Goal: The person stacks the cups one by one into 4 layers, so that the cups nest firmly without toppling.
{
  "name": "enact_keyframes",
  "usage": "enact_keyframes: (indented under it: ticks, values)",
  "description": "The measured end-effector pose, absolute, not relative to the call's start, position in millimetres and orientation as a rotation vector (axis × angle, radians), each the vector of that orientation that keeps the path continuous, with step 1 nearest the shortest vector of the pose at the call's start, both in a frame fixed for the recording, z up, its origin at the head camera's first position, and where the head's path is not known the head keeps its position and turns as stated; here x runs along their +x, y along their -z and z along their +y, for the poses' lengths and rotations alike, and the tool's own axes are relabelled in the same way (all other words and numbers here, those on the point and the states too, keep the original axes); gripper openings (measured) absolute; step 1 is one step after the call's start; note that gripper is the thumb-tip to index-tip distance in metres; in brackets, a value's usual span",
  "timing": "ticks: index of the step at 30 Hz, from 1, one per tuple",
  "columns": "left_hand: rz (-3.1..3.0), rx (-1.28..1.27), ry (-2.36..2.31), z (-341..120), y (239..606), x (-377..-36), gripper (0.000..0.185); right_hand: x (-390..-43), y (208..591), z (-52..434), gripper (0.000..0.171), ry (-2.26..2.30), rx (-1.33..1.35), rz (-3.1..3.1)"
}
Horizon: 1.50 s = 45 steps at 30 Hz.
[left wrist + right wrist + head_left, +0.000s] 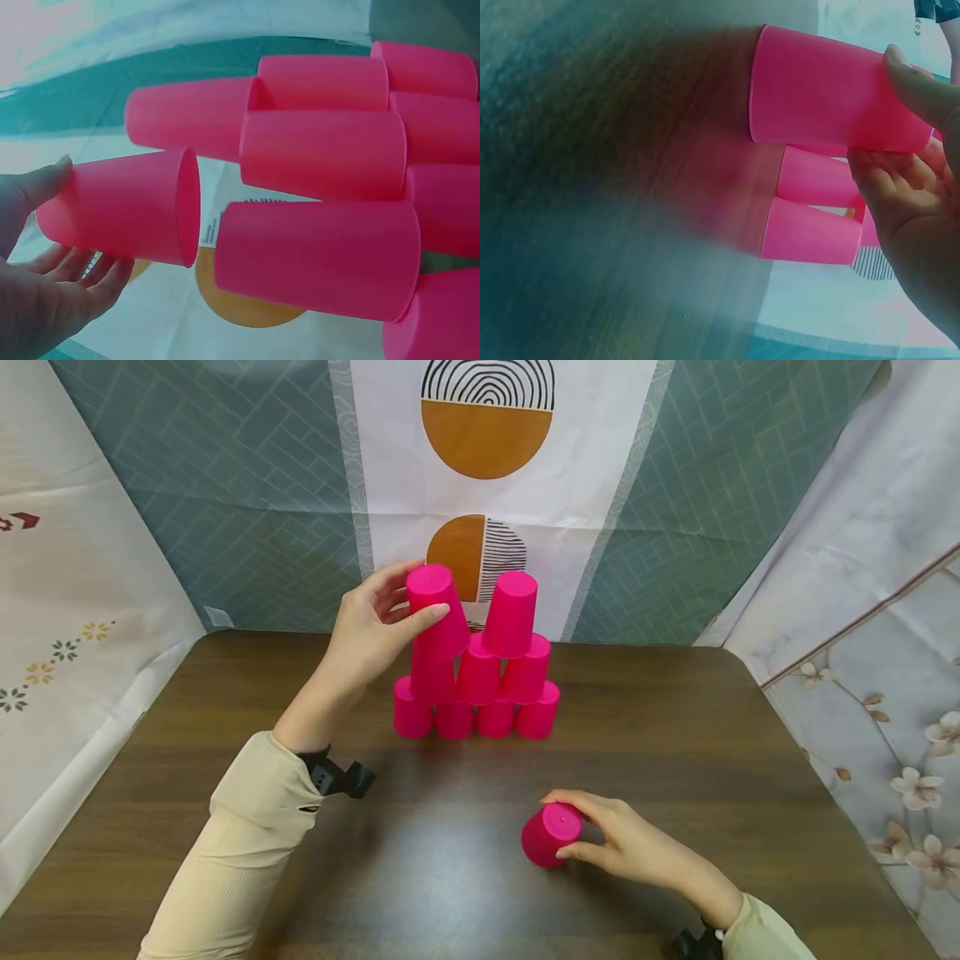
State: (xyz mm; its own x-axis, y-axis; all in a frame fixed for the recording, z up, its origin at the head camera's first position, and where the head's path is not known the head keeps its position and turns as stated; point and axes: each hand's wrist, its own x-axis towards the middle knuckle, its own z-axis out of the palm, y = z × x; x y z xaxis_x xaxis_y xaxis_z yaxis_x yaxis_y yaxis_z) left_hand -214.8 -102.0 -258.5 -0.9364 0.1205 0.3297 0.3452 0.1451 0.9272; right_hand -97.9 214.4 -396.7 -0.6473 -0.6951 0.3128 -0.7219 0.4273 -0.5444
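Pink plastic cups stand upside down in a tiered stack, with a bottom row of several cups (495, 720), a middle row of three (478, 672) and a top cup (510, 614) at right. My left hand (369, 631) grips another inverted cup (120, 206) between thumb and fingers, over the stack's left side. In the left wrist view a gap shows between its rim and the middle row (315, 259). Nearer to me, my right hand (626, 839) holds one more inverted cup (832, 90) by its sides, low over the table; whether its rim touches is unclear.
The brown wooden table (450, 893) carries the stack near its back edge. Behind it hangs a green and white patterned cloth (277, 510). Light patterned cloths stand at left (75, 610) and right (862, 693). Each wrist bears a black camera mount (341, 777).
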Motion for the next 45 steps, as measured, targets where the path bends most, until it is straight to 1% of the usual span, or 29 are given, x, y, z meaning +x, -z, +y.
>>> enact_keyframes:
  ticks: [6, 12, 18, 34, 45]
  values:
    - [-2.247, -0.365, 1.937, -98.5, 261.5, -231.0, 0.057, -97.2, 399.0, 215.9, 0.057, -1.076, 1.3, -2.615]
    - [-2.22, -0.419, 1.975, -94.8, 262.0, -238.8, 0.053, -99.1, 398.0, 216.2, 0.055, -1.088, 1.287, -2.635]
    - [-2.232, -0.442, 1.978, -93.5, 265.6, -244.8, 0.055, -100.0, 395.9, 215.2, 0.054, -1.161, 1.289, -2.667]
    - [-2.363, -0.431, 1.939, -91.1, 269.6, -247.0, 0.055, -98.5, 396.2, 216.7, 0.054, -1.19, 1.248, -2.71]
    - [-2.395, -0.503, 1.936, -91.8, 268.4, -246.8, 0.056, -100.1, 394.3, 215.8, 0.053, -1.143, 1.265, -2.699]
